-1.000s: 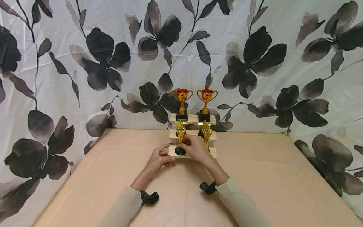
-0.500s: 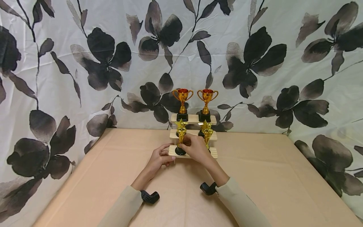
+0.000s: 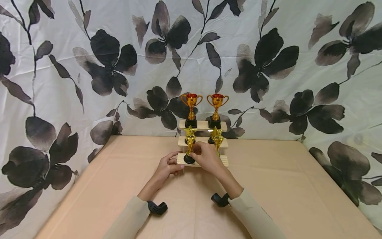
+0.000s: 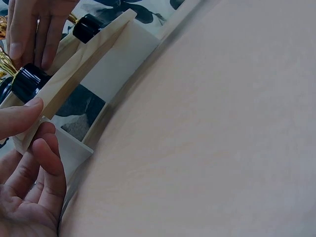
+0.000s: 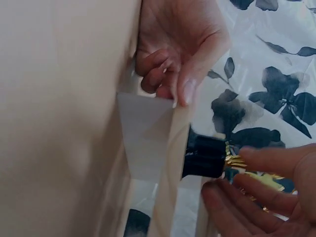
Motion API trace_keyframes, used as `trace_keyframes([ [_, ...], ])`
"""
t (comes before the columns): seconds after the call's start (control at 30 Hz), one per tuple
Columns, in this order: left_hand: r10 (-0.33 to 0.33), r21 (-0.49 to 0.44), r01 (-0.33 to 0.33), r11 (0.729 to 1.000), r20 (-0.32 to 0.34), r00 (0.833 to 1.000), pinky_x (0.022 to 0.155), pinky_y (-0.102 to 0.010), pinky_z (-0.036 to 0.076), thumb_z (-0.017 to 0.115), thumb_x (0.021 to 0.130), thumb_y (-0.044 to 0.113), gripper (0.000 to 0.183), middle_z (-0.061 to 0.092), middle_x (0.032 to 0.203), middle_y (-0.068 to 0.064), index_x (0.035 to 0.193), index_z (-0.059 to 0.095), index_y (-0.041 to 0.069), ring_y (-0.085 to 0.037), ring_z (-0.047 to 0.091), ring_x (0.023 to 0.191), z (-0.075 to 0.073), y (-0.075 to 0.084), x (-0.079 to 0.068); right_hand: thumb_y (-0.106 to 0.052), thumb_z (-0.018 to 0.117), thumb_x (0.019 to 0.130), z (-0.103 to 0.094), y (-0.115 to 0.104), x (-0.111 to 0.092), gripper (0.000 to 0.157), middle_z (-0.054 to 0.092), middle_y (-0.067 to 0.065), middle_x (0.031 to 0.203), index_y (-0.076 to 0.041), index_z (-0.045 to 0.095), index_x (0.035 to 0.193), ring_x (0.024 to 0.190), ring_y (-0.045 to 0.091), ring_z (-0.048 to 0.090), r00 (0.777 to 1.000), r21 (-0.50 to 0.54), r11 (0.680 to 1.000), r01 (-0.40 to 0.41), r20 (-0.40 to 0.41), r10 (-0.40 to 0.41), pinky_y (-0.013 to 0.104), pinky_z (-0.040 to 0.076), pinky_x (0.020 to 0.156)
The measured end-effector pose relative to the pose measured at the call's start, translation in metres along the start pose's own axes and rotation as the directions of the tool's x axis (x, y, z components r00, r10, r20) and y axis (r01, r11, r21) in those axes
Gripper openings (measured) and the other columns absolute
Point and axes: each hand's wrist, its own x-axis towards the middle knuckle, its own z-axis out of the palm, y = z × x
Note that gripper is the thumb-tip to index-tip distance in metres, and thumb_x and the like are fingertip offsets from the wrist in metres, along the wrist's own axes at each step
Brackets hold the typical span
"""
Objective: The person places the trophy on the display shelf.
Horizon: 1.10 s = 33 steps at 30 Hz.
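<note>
A small wooden three-step display stand (image 3: pixel 180 160) holds several small gold trophies. At its front left corner my left hand (image 3: pixel 167 167) pinches the lowest plank, thumb on top and fingers curled underneath, as the left wrist view shows. My right hand (image 3: pixel 207 156) reaches across the lowest step. Its thumb and fingers pinch the gold stem of the front left trophy (image 3: pixel 189 159), whose round black base (image 5: pixel 205 155) stands upright on the plank. Beside it, the front right trophy (image 3: pixel 219 141) has its lower part hidden by my right hand.
Two star-topped trophies, left (image 3: pixel 190 130) and right (image 3: pixel 213 132), stand on the middle step. Above them sit two cup trophies, left (image 3: pixel 191 104) and right (image 3: pixel 217 104), on square black bases. A floral cloth (image 3: pixel 119 109) hangs behind the tan table (image 3: pixel 268 182).
My right wrist has shifted very slightly to the right and the head view has drifted a little. Both hands keep their hold, and the trophies stay in their places.
</note>
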Motion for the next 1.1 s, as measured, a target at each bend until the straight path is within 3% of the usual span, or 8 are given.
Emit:
trace_keyframes([
  [0.43,0.017,-0.005,-0.017,1.000,0.009,1.000,0.059,-0.023,0.049,0.074,0.088,0.002,0.070,0.068,0.081,0.006,0.152,0.045,0.001,-0.011,0.058,0.066,-0.001,0.001,-0.002,-0.009,0.078,0.088,-0.006,-0.009,-0.006,0.011,0.079,0.007,0.092,-0.005,0.080,0.098,0.085,0.022,0.074,0.998,-0.076,0.996,-0.056,-0.043,0.052,0.038,0.059,0.078],
  [0.73,0.001,0.006,-0.001,1.000,0.000,1.000,0.059,-0.023,0.050,0.075,0.088,0.004,0.070,0.067,0.081,0.005,0.152,0.047,0.003,-0.013,0.058,0.067,0.000,0.001,-0.001,-0.009,0.080,0.086,-0.012,-0.016,-0.010,0.008,0.078,0.006,0.085,-0.005,0.080,0.093,0.072,0.016,0.067,0.996,-0.119,0.990,-0.079,-0.039,0.074,0.027,0.050,0.061],
  [1.1,-0.016,0.016,0.016,1.000,-0.010,1.000,0.059,-0.024,0.049,0.075,0.087,0.005,0.071,0.066,0.081,0.004,0.152,0.047,0.005,-0.014,0.056,0.065,0.000,0.001,0.000,-0.016,0.082,0.087,-0.021,-0.037,-0.018,0.008,0.073,0.000,0.074,-0.010,0.079,0.082,0.066,0.012,0.060,1.000,-0.118,0.993,-0.016,-0.004,0.015,0.028,0.047,0.062],
])
